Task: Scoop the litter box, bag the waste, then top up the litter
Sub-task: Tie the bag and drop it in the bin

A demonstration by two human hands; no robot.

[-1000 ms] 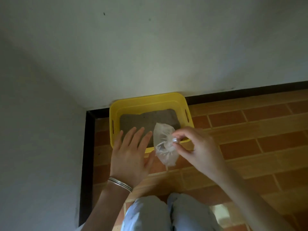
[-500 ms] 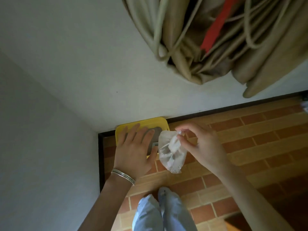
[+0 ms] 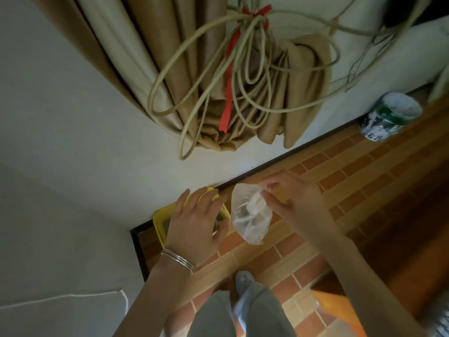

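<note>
View has tilted further up since before. Right hand point(image 3: 295, 203) still pinches the plastic bag point(image 3: 250, 216); left hand point(image 3: 196, 222), fingers spread, hovers over yellow litter box point(image 3: 161, 221) in the floor's corner.

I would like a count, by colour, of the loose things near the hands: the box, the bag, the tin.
Yellow: 1, the litter box, mostly hidden behind the left hand.
Clear: 1, the plastic bag, pinched in the right hand.
Green and white: 1, the tin by the wall.
Total: 3
</note>
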